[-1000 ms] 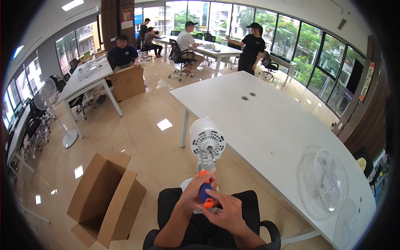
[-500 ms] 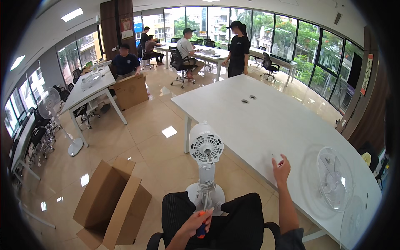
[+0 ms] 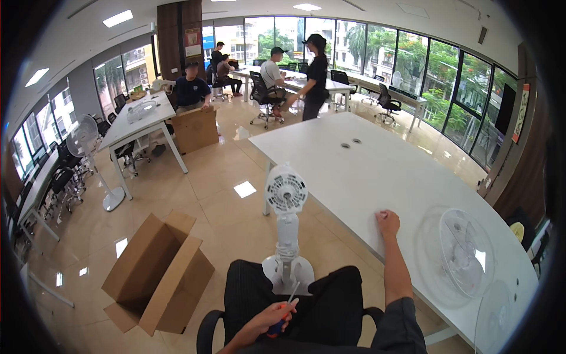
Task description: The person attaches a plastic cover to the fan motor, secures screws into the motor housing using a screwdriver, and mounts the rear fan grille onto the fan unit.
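My left hand is wrapped round a screwdriver with an orange and blue handle, its metal shaft tilted up over my lap. My right hand rests on the white table near its left edge, fingers curled together; whatever they pinch, if anything, is too small to make out. Between my knees stands a white fan body, upright on a round base. Its motor housing faces me without blades or guard, and a cord is bundled round the neck.
A clear fan blade piece and a round guard lie on the table at right. An open cardboard box is on the floor at left. Beyond stand another pedestal fan, more tables and chairs, and several people.
My right hand has come down onto the tabletop and its fingers have closed. The screwdriver has dropped away from the fan, tilting right. The standing person has turned and stepped left.
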`<act>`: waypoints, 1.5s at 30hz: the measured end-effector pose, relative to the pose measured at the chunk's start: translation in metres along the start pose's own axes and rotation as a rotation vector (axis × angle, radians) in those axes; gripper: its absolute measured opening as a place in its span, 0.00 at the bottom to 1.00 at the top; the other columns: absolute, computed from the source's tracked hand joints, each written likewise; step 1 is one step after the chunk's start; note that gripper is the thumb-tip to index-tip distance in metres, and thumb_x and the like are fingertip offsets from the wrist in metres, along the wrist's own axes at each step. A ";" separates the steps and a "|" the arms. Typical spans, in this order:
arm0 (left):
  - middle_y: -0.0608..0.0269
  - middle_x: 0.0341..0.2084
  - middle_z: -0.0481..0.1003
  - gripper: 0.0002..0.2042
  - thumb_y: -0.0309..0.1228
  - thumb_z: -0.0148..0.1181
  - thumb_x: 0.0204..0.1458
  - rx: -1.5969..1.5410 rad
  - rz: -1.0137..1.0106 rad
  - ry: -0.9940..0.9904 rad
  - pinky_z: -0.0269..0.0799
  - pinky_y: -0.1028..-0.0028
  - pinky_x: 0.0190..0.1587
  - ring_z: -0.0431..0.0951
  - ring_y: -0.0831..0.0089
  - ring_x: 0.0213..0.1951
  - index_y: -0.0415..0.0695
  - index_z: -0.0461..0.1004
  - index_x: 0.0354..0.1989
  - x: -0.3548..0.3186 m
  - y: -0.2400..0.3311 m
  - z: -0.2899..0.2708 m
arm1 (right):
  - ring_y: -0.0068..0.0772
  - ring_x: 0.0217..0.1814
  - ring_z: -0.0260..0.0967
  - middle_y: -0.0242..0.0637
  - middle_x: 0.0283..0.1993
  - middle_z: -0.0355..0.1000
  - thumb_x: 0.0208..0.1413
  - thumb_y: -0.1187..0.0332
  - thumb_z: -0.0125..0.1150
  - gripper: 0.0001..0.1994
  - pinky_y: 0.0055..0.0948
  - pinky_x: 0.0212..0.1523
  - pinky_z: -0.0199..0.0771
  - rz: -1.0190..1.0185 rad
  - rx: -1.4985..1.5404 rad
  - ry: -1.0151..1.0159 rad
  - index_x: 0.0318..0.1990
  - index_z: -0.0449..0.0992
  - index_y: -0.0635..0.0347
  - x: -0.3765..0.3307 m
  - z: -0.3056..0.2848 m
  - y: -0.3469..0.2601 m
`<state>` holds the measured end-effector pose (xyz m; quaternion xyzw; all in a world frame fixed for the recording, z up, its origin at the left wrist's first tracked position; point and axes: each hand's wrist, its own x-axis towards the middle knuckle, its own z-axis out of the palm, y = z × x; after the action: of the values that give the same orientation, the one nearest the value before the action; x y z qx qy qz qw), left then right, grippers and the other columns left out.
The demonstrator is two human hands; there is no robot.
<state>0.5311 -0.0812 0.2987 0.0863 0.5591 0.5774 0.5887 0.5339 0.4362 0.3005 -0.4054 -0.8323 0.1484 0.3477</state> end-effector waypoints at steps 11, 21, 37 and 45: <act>0.71 0.18 0.64 0.21 0.52 0.53 0.62 0.149 -0.118 0.029 0.65 0.78 0.21 0.67 0.80 0.17 0.43 0.68 0.38 -0.021 -0.034 0.025 | 0.39 0.35 0.76 0.40 0.32 0.78 0.48 0.59 0.69 0.11 0.37 0.39 0.76 -0.078 -0.009 0.022 0.37 0.84 0.53 0.009 0.016 -0.001; 0.72 0.17 0.62 0.22 0.52 0.44 0.65 0.062 -0.077 -0.008 0.65 0.79 0.21 0.65 0.81 0.16 0.42 0.67 0.38 -0.010 -0.028 0.029 | 0.22 0.25 0.69 0.34 0.25 0.75 0.54 0.62 0.68 0.13 0.25 0.28 0.68 0.132 0.649 -0.032 0.29 0.82 0.67 -0.023 0.001 -0.023; 0.72 0.14 0.60 0.23 0.48 0.37 0.69 0.091 0.376 -0.024 0.61 0.80 0.16 0.62 0.82 0.12 0.41 0.67 0.32 -0.061 -0.041 0.044 | 0.30 0.31 0.76 0.39 0.30 0.77 0.62 0.68 0.60 0.12 0.29 0.38 0.78 0.224 1.486 -0.684 0.29 0.78 0.66 -0.318 -0.115 -0.198; 0.73 0.13 0.59 0.25 0.51 0.40 0.67 0.107 0.390 -0.028 0.60 0.81 0.15 0.61 0.84 0.11 0.42 0.67 0.29 -0.067 -0.049 0.043 | 0.32 0.31 0.78 0.42 0.30 0.77 0.63 0.69 0.58 0.09 0.28 0.37 0.80 0.413 1.702 -0.583 0.34 0.76 0.67 -0.343 -0.112 -0.196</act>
<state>0.6112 -0.1252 0.3150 0.2322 0.5533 0.6488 0.4680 0.6479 0.0423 0.3268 -0.1002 -0.4085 0.8657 0.2716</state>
